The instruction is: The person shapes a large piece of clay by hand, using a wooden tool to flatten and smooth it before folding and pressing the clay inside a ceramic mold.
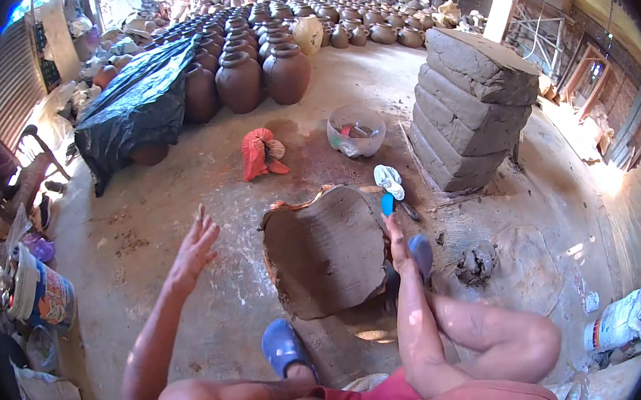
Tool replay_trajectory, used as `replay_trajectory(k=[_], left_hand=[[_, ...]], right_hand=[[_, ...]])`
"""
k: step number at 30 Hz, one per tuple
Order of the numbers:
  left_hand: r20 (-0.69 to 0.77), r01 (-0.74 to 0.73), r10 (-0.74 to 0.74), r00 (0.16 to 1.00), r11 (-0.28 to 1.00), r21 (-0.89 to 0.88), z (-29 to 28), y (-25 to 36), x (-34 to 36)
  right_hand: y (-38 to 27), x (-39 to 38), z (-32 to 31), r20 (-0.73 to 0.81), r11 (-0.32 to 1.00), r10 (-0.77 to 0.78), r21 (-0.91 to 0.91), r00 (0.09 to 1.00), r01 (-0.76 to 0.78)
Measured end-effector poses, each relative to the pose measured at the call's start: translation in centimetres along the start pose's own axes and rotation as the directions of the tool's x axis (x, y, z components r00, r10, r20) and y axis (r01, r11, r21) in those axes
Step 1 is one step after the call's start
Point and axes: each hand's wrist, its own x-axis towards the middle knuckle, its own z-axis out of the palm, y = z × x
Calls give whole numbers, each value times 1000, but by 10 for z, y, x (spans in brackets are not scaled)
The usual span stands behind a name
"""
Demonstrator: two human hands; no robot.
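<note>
We observe a large grey clay vessel (pixel 324 257) on the floor (pixel 144 294), directly in front of the seated person and between the two feet. Its broad opening faces the person, and fine ridges run across the inner wall. An orange edge shows along its far and left sides.

We find the left hand (pixel 194 251) raised to the left of the vessel, well apart from it, fingers spread and holding nothing. The right hand (pixel 398 246) is at the vessel's right edge, extended flat and seen nearly edge-on, with no grip closed around anything; we cannot tell whether it touches the clay.

Just beyond the right fingertips we note a blue object (pixel 388 204) and a crumpled white item (pixel 388 180). Behind the vessel lie a red-orange cloth bundle (pixel 257 153) and a clear plastic basin (pixel 358 138) containing small items. To the right stands a tall stack of grey clay (pixel 466 113), its layers visible, and nearer the person lies a dark lump (pixel 478 263).

At the rear we record many rows of brown pots (pixel 240 83), with a black plastic sheet (pixel 140 102) draped over those at left.
</note>
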Motion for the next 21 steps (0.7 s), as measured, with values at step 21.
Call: replay_trajectory(k=[21], left_hand=[[-253,-35,237,938,792,610,144,-130,46]], right_hand=[[-16,-17,79,30,580,-259,-794,965,180]])
